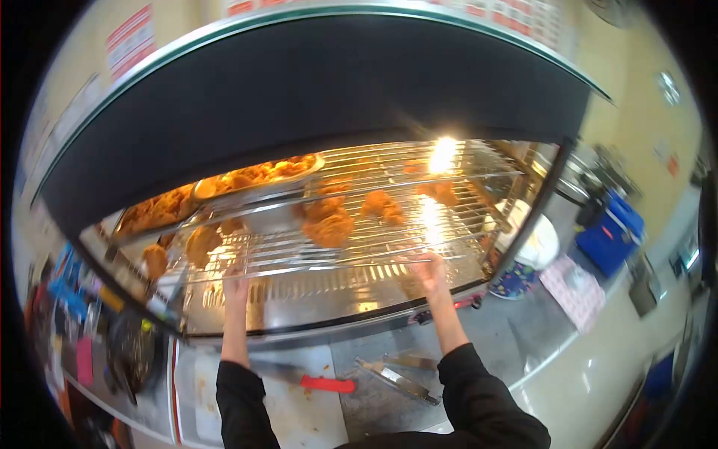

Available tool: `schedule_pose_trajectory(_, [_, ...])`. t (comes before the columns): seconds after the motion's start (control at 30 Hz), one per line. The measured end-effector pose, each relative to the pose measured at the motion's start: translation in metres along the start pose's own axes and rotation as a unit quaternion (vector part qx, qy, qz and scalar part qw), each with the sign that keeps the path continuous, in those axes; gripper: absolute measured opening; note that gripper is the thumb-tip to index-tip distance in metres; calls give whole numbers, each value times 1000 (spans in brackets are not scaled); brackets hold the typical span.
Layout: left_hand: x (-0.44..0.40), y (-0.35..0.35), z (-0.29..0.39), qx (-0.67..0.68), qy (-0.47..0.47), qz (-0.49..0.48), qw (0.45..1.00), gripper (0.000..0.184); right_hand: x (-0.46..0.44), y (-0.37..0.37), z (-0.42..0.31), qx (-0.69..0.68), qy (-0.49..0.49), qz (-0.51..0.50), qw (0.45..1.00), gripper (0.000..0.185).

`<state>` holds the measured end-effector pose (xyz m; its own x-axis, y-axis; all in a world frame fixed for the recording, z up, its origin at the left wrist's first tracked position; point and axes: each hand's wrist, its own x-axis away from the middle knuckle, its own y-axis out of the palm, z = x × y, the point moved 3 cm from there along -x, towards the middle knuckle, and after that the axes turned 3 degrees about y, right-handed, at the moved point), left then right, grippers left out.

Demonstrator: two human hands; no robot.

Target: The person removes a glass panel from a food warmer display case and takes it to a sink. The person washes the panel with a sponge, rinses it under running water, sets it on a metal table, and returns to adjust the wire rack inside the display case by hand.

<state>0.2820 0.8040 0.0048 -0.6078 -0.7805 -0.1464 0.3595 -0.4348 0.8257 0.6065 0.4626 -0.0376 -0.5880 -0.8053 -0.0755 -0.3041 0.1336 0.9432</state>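
Observation:
A wire rack [359, 261] sits inside a lit, glass-fronted food warmer [314, 82]. My left hand [236, 286] is closed around the left part of its front bar. Farther right, my right hand [428, 274] grips the same bar, with the thumb and fingers near the rod. Several pieces of fried chicken [329, 228] rest on the wires between and beyond my hands; a smaller fried piece [383, 206] lies right of centre. My left fingertips are partly hidden and blurred behind the wires.
Trays of fried food [258, 176] stand at the warmer's upper left. Below, a red-handled knife [327, 384] lies on a white cutting board [299, 415], beside metal tongs [396, 380]. A white round container [535, 239] and a blue bag [612, 228] are at right.

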Motion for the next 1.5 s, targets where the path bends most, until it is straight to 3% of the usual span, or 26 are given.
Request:
schedule_pose_trajectory(0.03, [-1,-7,1,26,-6,2,1000,36,8,40,7,56,-45,5,997,29])
schedule_pose_trajectory(0.2, [-39,-102,0,-6,81,3,997,46,8,25,10,-10,-76,41,996,35])
schedule_pose_trajectory(0.23, [-32,-94,-1,28,57,87,994,47,10,33,11,-16,-87,38,995,37])
schedule_pose_trajectory(0.3, [-27,-75,-3,-30,107,12,994,49,9,37,7,-14,-84,11,996,42])
schedule_pose_trajectory(0.37, [-7,-40,-6,103,60,-1,993,56,15,54,-1,18,-89,-17,996,48])
schedule_pose_trajectory(0.4, [-8,-44,-5,133,47,0,990,56,7,46,-7,14,-95,43,994,39])
schedule_pose_trajectory(0.47, [-8,-58,-6,195,21,8,981,57,11,72,-14,-12,-104,42,994,43])
schedule_pose_trajectory(0.53, [0,-54,-2,100,87,26,991,56,14,79,-18,10,-105,40,994,46])
schedule_pose_trajectory(0.6, [8,-39,1,144,36,15,989,57,19,75,-16,42,-97,34,994,50])
schedule_pose_trajectory(0.7, [9,-52,6,107,55,37,992,56,26,71,-9,47,-84,13,995,56])
schedule_pose_trajectory(0.87, [21,-59,11,124,-10,-103,987,27,43,67,3,15,-76,-32,996,64])
schedule_pose_trajectory(0.9, [39,-27,11,87,24,-9,996,13,50,70,4,25,-78,-26,996,64])
schedule_pose_trajectory(1.0, [42,-31,13,76,4,-64,995,31,65,73,9,38,-79,-16,996,64])
schedule_pose_trajectory(1.1, [54,-26,18,81,-4,-134,988,23,78,73,17,32,-79,-14,996,65])
schedule_pose_trajectory(1.23, [68,-19,22,74,10,-85,994,55,97,77,24,39,-90,-14,995,68])
schedule_pose_trajectory(1.33, [70,-19,22,110,-13,-86,990,58,114,84,28,12,-83,-16,996,70])
schedule_pose_trajectory(1.4, [73,-22,22,93,-8,-50,994,41,121,76,32,7,-82,-29,996,71])
schedule_pose_trajectory(1.43, [76,-17,23,76,-5,-13,997,24,126,78,35,35,-101,-20,994,71])
schedule_pose_trajectory(1.5, [76,-9,26,71,-19,-38,997,17,136,82,41,75,-125,0,989,71])
